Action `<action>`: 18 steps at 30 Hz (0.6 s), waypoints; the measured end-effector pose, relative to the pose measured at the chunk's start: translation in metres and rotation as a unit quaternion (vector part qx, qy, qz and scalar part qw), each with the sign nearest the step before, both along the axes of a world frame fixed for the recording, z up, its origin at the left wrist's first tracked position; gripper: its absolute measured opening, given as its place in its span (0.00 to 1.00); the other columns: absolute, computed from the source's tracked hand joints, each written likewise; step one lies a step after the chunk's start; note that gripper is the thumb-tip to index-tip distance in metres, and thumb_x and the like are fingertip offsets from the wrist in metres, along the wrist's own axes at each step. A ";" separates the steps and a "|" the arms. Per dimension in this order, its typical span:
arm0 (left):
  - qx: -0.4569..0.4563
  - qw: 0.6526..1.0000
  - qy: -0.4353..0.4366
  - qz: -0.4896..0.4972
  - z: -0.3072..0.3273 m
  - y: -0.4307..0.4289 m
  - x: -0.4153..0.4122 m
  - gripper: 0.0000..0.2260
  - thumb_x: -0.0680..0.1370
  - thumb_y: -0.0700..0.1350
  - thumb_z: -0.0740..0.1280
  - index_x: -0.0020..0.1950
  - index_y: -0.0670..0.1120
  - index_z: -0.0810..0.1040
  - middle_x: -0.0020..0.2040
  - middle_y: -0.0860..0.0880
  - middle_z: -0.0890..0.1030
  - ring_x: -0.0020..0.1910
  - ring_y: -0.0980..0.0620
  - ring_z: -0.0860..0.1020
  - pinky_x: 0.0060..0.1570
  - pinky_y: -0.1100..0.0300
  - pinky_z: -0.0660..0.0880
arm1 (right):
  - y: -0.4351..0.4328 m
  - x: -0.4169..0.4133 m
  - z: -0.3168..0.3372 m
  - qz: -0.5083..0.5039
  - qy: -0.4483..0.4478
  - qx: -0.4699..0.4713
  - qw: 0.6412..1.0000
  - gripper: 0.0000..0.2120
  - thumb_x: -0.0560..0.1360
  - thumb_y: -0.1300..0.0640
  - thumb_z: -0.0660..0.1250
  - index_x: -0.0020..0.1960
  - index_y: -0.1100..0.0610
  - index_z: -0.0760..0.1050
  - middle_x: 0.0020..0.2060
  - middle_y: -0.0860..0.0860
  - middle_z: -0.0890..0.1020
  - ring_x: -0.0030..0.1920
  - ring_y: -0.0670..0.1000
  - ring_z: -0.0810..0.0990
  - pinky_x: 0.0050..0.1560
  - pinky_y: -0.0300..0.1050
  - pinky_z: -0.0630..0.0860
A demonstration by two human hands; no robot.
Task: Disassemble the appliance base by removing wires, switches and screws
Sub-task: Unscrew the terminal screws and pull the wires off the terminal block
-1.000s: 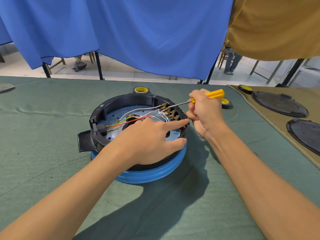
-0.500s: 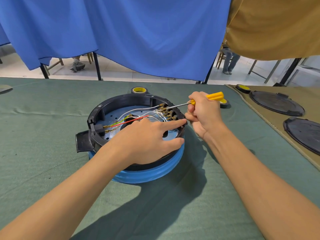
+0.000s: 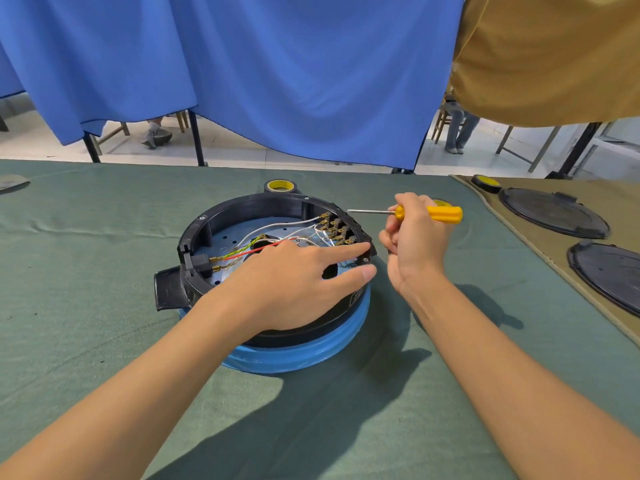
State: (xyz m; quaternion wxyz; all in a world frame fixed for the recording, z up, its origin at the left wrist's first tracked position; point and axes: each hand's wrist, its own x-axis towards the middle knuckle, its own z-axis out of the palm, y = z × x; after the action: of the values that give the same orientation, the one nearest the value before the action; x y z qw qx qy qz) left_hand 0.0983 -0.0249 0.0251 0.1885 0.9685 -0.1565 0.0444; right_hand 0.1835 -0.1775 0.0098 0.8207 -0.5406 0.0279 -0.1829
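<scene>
Head view | your left hand (image 3: pixel 287 282) fingers straight on appliance base (image 3: pixel 242 206) | your right hand (image 3: pixel 415 242) grips yellow screwdriver (image 3: pixel 445 214)

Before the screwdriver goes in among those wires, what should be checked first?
1. Right hand grips the screwdriver firmly: ok.
2. Left hand steadies the appliance base: ok, it rests across the rim.
3. Tip seated on one of the terminals: not ok, it is at the rim, short of them.
4. Index finger clear of the terminals: not ok, it lies beside them.
5. Wires loosened: cannot tell.
</scene>
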 end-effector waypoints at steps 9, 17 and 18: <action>0.005 0.973 -0.150 0.177 0.020 0.032 0.017 0.09 0.77 0.57 0.66 0.46 0.55 0.83 0.38 0.52 0.83 0.38 0.48 0.78 0.34 0.58 0.70 | -0.002 0.002 -0.032 -0.214 -0.098 -0.267 0.935 0.16 0.74 0.58 0.64 0.30 0.64 0.68 0.23 0.59 0.73 0.26 0.58 0.70 0.28 0.51 0.68; 0.137 0.978 -0.072 0.142 0.004 0.041 0.034 0.17 0.79 0.61 0.61 0.67 0.61 0.74 0.57 0.48 0.81 0.55 0.41 0.78 0.44 0.52 0.71 | 0.003 0.001 -0.040 -0.196 -0.142 -0.315 0.918 0.17 0.75 0.62 0.66 0.29 0.61 0.68 0.21 0.45 0.67 0.24 0.45 0.68 0.25 0.36 0.60; 0.142 0.976 -0.086 0.141 0.003 0.041 0.034 0.17 0.79 0.61 0.61 0.67 0.61 0.74 0.57 0.48 0.81 0.54 0.42 0.78 0.42 0.53 0.69 | 0.003 0.002 -0.040 -0.195 -0.140 -0.315 0.918 0.17 0.76 0.63 0.66 0.29 0.60 0.68 0.21 0.45 0.67 0.24 0.45 0.68 0.25 0.35 0.60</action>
State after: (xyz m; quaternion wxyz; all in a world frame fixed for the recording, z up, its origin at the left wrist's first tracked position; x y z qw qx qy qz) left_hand 0.1328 0.0158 0.0283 0.0270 0.9902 -0.0388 0.1312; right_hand 0.1850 -0.1741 -0.0305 0.5518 -0.7238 -0.0416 -0.4121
